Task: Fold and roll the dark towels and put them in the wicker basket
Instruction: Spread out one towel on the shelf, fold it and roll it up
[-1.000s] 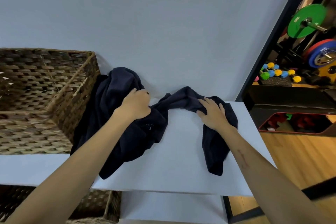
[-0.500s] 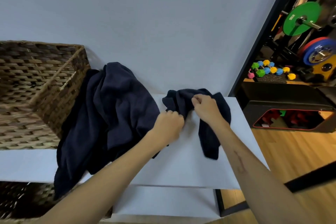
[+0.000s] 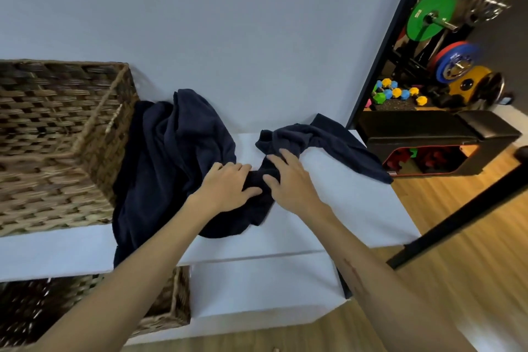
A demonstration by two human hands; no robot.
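Note:
A dark navy towel [image 3: 337,146] lies crumpled across the white table [image 3: 328,214], one end spread toward the right edge. My left hand [image 3: 228,186] grips its bunched near end, with the fabric between thumb and fingers. Close beside it, my right hand [image 3: 288,180] rests on the same towel with its fingers spread and fairly straight. A bigger heap of dark towel [image 3: 171,157] leans against the right wall of the wicker basket [image 3: 114,111] and hangs over the table's front edge. The basket stands at the left and what I can see of its inside holds nothing.
A second wicker basket [image 3: 171,308] sits under the table at lower left. The grey wall is right behind the table. To the right are a black bench [image 3: 428,131], coloured weight plates [image 3: 431,16], small dumbbells, and wooden floor [image 3: 457,237].
Both hands have drawn the smaller towel toward me, and its far end now spreads to the right. My right hand has gone from pinching to lying flat. The camera has tilted down.

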